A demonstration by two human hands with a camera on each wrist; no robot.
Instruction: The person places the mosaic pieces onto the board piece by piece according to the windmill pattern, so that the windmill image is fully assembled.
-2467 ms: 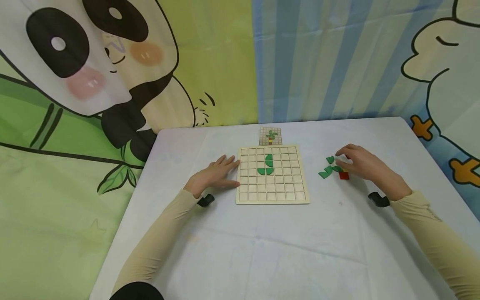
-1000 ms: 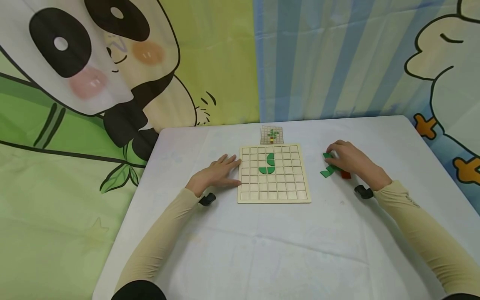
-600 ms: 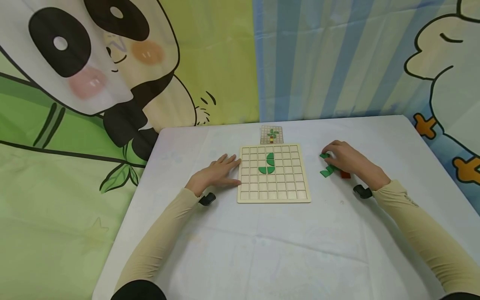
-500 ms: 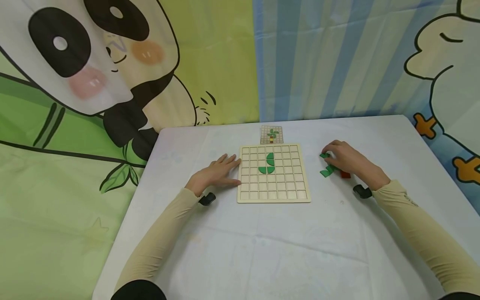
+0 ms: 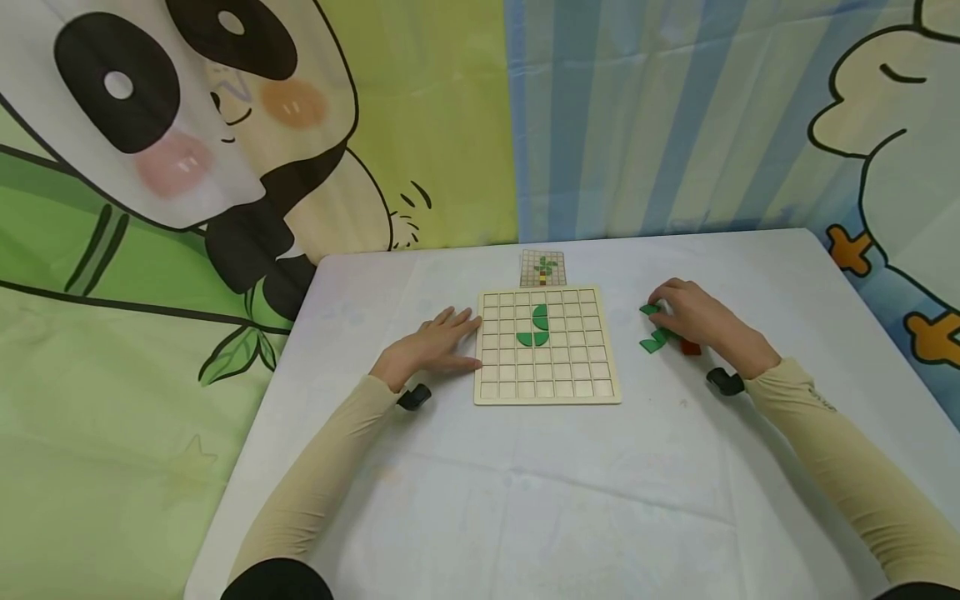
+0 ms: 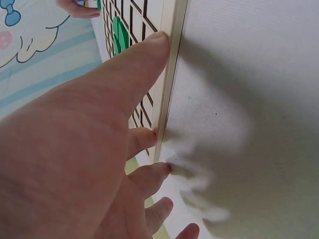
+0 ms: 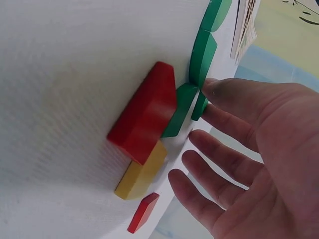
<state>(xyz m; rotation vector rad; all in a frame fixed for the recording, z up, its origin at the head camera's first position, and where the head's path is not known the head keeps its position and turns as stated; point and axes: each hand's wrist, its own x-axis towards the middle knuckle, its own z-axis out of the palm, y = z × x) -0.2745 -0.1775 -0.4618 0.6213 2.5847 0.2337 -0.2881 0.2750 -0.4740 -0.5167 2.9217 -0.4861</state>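
Observation:
My left hand [image 5: 427, 352] lies with straight, spread fingers against the left edge of a wooden grid board [image 5: 547, 389]. In the left wrist view, its thumb [image 6: 158, 45] touches the board's rim. Several green quarter-circle pieces [image 5: 541, 312] sit in the grid's upper middle. To the right of the board, my right hand [image 5: 705, 318] pinches a green quarter-circle piece [image 5: 648, 309] between thumb and index finger, at the tabletop. The right wrist view shows that pinched piece [image 7: 199, 108] partly hidden by the fingertips; the other fingers are loosely extended.
More loose green pieces [image 5: 651, 346] lie beside the right hand, with a red block [image 7: 148, 109], a yellow block [image 7: 140, 172] and a smaller red piece [image 7: 143, 213]. A pattern card [image 5: 555, 258] lies behind the board. Printed curtains [image 5: 435, 125] hang behind the white table.
Since the earliest frame, my right hand has moved left over the loose pieces and its thumb and index finger have closed on the far green one. My left hand stays at the board.

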